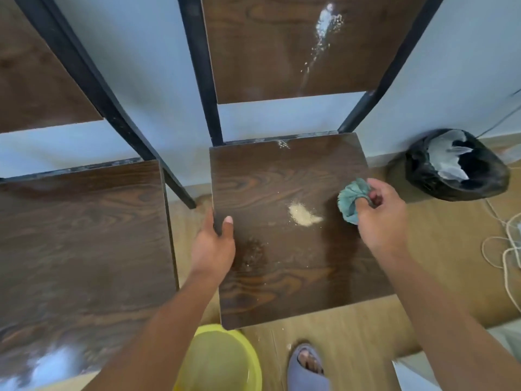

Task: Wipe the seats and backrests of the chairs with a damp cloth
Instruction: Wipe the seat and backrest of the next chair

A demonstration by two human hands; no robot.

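A dark wood chair seat (282, 263) with a black metal frame stands before me. A small heap of pale powder (303, 214) lies near its middle. My right hand (380, 215) is shut on a bunched teal cloth (351, 200), pressed to the seat's right side just right of the powder. My left hand (214, 244) grips the seat's left edge, thumb on top. The chair's backrest (267, 52) carries a white splatter (324, 29) at the upper right. A second chair seat (84, 249) stands at the left, with white powder at its near corner.
A yellow basin (222, 362) sits on the wood-look floor below the seat, beside my foot in a grey slipper (307, 368). A black-lined bin (456, 165) stands at the right by the pale wall. White cords (507, 249) lie on the floor at the far right.
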